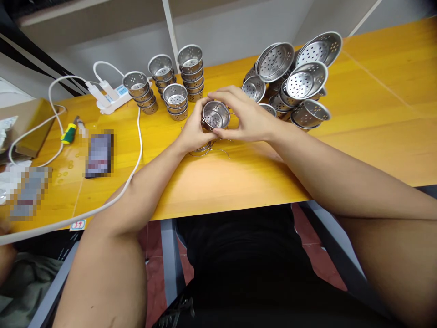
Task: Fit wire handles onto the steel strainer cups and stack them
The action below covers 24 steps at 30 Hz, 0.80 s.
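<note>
Between my two hands is a small perforated metal cup (216, 115), its open mouth tilted up toward me. My left hand (193, 130) grips its left side, fingers curled around the wall. From the right, my right hand (244, 114) holds the rim, thumb at the near edge and fingers over the far edge. Thin bent metal wires (213, 148) lie on the table just below the cup, partly hidden by my left hand. Stacked perforated cups (175, 98) stand just behind my left hand.
More cup stacks (191, 61) line the table's back edge. At right lies a pile of larger perforated metal baskets (305, 82). On the left are a white power strip (114, 98), a looping white cable (139, 136), a yellow-green screwdriver (69, 133) and a blurred phone (99, 155).
</note>
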### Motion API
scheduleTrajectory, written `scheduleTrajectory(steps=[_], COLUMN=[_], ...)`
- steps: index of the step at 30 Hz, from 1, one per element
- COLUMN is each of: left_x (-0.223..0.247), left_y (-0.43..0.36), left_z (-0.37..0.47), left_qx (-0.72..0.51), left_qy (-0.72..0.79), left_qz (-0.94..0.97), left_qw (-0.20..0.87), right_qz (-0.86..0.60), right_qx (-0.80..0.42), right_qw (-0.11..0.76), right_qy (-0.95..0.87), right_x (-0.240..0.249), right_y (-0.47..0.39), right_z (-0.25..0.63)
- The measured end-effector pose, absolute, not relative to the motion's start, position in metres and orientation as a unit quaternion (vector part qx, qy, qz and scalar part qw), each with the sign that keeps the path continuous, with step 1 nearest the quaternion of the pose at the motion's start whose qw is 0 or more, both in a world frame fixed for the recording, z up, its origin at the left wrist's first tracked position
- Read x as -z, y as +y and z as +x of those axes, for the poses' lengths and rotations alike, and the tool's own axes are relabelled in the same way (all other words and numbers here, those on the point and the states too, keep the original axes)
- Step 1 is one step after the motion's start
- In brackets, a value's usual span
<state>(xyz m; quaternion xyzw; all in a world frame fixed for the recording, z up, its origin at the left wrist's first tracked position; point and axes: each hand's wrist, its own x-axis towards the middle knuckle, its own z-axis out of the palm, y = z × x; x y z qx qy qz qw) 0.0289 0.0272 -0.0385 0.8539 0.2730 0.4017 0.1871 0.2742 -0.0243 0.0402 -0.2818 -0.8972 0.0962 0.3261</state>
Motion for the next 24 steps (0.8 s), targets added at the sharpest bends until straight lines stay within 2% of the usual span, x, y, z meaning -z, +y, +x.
scheduleTrajectory(steps=[5,11,18,21,24], left_x=[0.033,0.031,0.029,0.027,0.022], left_y=[0.016,0.021,0.023,0.021,0.017], left_z=[0.03,0.02,0.019,0.02,0.021], left_qx=[-0.36,-0.37,-0.371,-0.373,-0.368], left_qy=[0.274,0.253,0.24,0.245,0.276], left_qz=[0.853,0.87,0.88,0.88,0.875], left_qw=[0.26,0.204,0.174,0.165,0.149], right_qz=[-0.361,-0.5,-0.528,-0.488,-0.392], right_qx=[-0.03,0.089,0.079,0.06,0.047], right_qw=[0.235,0.098,0.009,0.042,0.155], right_qy=[-0.902,-0.856,-0.845,-0.87,-0.905], right_x=[-0.075,-0.092,-0.079,-0.065,-0.047], right_y=[-0.025,-0.018,-0.01,0.0,0.017], right_z=[0.312,0.363,0.365,0.377,0.393])
